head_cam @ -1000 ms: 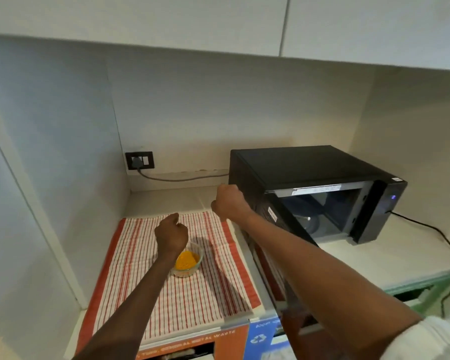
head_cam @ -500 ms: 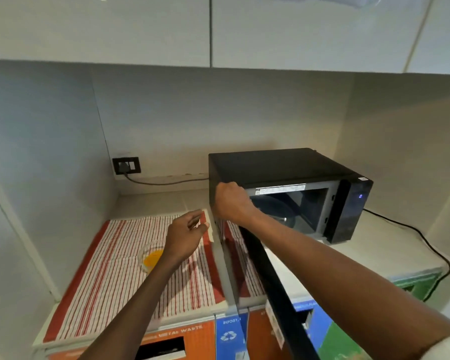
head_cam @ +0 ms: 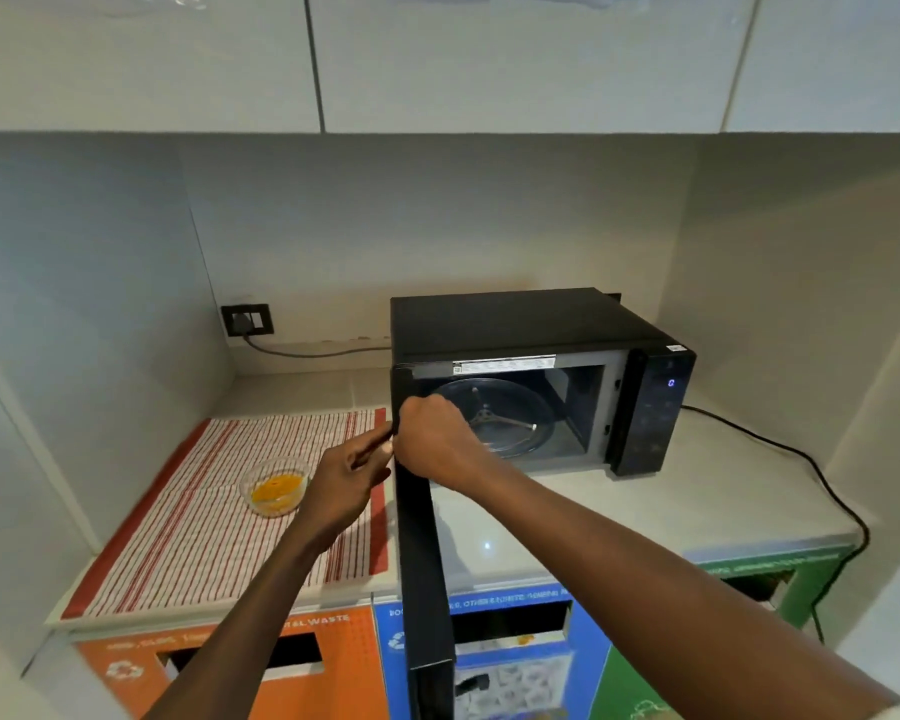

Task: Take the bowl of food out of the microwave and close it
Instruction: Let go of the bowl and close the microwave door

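Hiding door point(head_cam: 422, 537) edge, right hand point(head_cam: 432, 441) perhaps gripping

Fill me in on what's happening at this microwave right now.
A person is at the stage of shutting the microwave. The bowl of food is already out, sitting on the striped cloth to the left. The microwave door stands wide open toward the camera, and only the glass turntable is inside. The right hand grips the door's top edge near the hinge, and the left hand rests against its outer face.
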`<move>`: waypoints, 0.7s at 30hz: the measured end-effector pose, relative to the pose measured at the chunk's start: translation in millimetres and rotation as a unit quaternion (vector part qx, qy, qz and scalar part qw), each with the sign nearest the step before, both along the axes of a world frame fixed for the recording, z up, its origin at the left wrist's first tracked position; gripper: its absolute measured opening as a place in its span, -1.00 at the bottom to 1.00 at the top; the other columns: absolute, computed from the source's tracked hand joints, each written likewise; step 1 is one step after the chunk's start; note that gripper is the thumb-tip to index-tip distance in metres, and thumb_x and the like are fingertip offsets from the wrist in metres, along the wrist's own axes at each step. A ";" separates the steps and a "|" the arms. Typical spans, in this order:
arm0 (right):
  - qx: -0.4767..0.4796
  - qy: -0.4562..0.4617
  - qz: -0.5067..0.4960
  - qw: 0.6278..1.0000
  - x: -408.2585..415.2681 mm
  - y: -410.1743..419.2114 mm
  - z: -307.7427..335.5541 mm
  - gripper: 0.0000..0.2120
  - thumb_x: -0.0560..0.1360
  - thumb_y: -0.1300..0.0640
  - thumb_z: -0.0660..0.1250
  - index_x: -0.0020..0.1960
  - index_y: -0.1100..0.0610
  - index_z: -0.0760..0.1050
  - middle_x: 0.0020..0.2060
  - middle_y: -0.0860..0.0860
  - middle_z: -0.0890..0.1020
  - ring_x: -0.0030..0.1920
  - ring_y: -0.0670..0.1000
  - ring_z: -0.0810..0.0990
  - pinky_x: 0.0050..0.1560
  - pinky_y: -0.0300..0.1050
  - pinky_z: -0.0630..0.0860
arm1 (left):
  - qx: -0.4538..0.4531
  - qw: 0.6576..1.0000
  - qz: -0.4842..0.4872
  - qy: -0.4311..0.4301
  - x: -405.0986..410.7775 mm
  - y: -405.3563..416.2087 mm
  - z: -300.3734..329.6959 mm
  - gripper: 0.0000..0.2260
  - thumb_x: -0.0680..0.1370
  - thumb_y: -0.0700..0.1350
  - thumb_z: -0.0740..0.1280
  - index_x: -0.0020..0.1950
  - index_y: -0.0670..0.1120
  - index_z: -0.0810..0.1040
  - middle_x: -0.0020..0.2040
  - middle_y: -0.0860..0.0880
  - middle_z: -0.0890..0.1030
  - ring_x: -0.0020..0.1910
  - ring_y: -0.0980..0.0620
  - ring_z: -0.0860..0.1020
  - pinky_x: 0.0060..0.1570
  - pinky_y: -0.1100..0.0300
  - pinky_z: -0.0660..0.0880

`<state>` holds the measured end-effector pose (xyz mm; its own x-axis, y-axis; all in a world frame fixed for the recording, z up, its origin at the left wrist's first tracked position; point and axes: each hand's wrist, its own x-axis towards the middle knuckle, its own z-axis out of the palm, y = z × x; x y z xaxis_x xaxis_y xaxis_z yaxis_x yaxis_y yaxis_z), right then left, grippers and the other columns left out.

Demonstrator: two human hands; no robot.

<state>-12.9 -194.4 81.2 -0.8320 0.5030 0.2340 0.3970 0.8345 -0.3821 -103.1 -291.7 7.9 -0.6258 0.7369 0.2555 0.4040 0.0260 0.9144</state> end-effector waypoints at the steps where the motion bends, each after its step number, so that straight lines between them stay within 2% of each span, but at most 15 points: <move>1: -0.008 0.008 0.000 1.000 4.5 0.1 -2.3 -0.88 0.52 0.17 0.34 -0.04 0.23 0.55 -0.38 0.01 0.48 -0.35 -0.03 0.50 -0.27 -0.14 0.46 | 0.004 1.000 0.004 0.002 3.7 1.7 -1.0 -0.62 0.63 -0.16 0.23 0.46 0.01 0.39 0.43 -0.06 0.48 0.36 -0.03 0.49 0.28 -0.05 0.51; 3: -0.021 0.022 0.000 1.000 13.6 1.1 -4.8 -0.86 0.52 0.16 0.35 -0.01 0.24 0.55 -0.42 -0.05 0.39 -0.41 -0.08 0.42 -0.32 -0.20 0.42 | 0.009 1.000 0.011 0.013 10.3 6.7 -2.4 -0.61 0.64 -0.16 0.21 0.47 0.02 0.38 0.44 -0.06 0.46 0.37 -0.05 0.48 0.28 -0.07 0.51; 7: -0.025 0.038 0.016 0.999 34.2 13.0 -6.1 -0.87 0.53 0.18 0.32 -0.09 0.25 0.57 -0.43 -0.06 0.41 -0.38 -0.02 0.50 -0.37 -0.26 0.37 | -0.001 0.998 0.021 0.060 16.2 21.8 -2.8 -0.65 0.64 -0.11 0.21 0.44 0.01 0.43 0.40 -0.11 0.51 0.37 -0.07 0.48 0.32 -0.11 0.47; 9: -0.013 0.031 0.014 0.999 41.9 25.2 -4.7 -0.83 0.54 0.17 0.30 -0.13 0.25 0.58 -0.47 -0.05 0.39 -0.45 -0.06 0.42 -0.41 -0.20 0.36 | -0.007 0.996 0.012 0.086 17.1 32.0 -3.1 -0.67 0.63 -0.09 0.22 0.41 0.04 0.45 0.38 -0.11 0.53 0.39 -0.06 0.46 0.38 -0.10 0.41; 10: -0.002 0.019 0.017 1.000 45.3 31.1 -3.2 -0.81 0.54 0.15 0.29 -0.13 0.26 0.58 -0.44 0.00 0.44 -0.43 -0.01 0.43 -0.35 -0.14 0.42 | -0.004 0.995 0.007 0.098 17.6 36.3 -3.4 -0.68 0.63 -0.08 0.23 0.39 0.08 0.45 0.41 -0.11 0.50 0.42 -0.04 0.42 0.40 -0.05 0.38; 12: 0.007 -0.015 0.024 1.000 51.9 45.9 1.2 -0.77 0.52 0.11 0.27 -0.10 0.28 0.58 -0.28 0.17 0.58 -0.30 0.12 0.50 -0.22 -0.05 0.48 | 0.002 0.992 0.001 0.124 18.6 48.5 -4.2 -0.68 0.62 -0.08 0.26 0.37 0.11 0.47 0.53 -0.09 0.31 0.51 0.00 0.24 0.42 0.04 0.29; 15: 0.020 -0.057 0.043 0.997 60.2 69.2 5.8 -0.73 0.53 0.04 0.28 -0.03 0.23 0.61 -0.11 0.21 0.64 -0.14 0.16 0.58 -0.19 -0.06 0.43 | -0.018 0.978 0.013 0.208 18.0 71.1 -5.7 -0.68 0.61 -0.07 0.26 0.37 0.07 0.50 0.60 -0.03 0.12 0.57 -0.03 0.07 0.50 -0.07 0.10; 17: 0.037 -0.077 0.048 0.995 64.7 85.7 6.8 -0.75 0.54 0.03 0.29 0.06 0.17 0.62 -0.04 0.20 0.65 -0.04 0.18 0.60 -0.11 -0.01 0.48 | -0.022 0.964 0.014 0.266 20.0 86.7 -5.6 -0.68 0.62 -0.08 0.26 0.37 0.04 0.49 0.58 -0.01 0.17 0.58 -0.02 0.03 0.50 -0.08 0.04; 21: 0.045 -0.083 0.043 0.995 72.4 117.2 4.8 -0.76 0.56 0.05 0.29 0.16 0.12 0.58 0.01 0.16 0.67 0.01 0.15 0.60 0.04 0.05 0.54 | -0.027 0.935 0.002 0.354 24.0 116.1 -3.4 -0.69 0.60 -0.18 0.30 0.35 -0.09 0.50 0.42 -0.08 0.47 0.51 -0.08 0.28 0.52 -0.05 0.14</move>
<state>59.5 -77.2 86.0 -0.9023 0.4110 0.1305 0.3734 0.8960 -0.2403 -79.0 -175.6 4.5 -0.3173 0.7589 0.5687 0.9070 0.0678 0.4156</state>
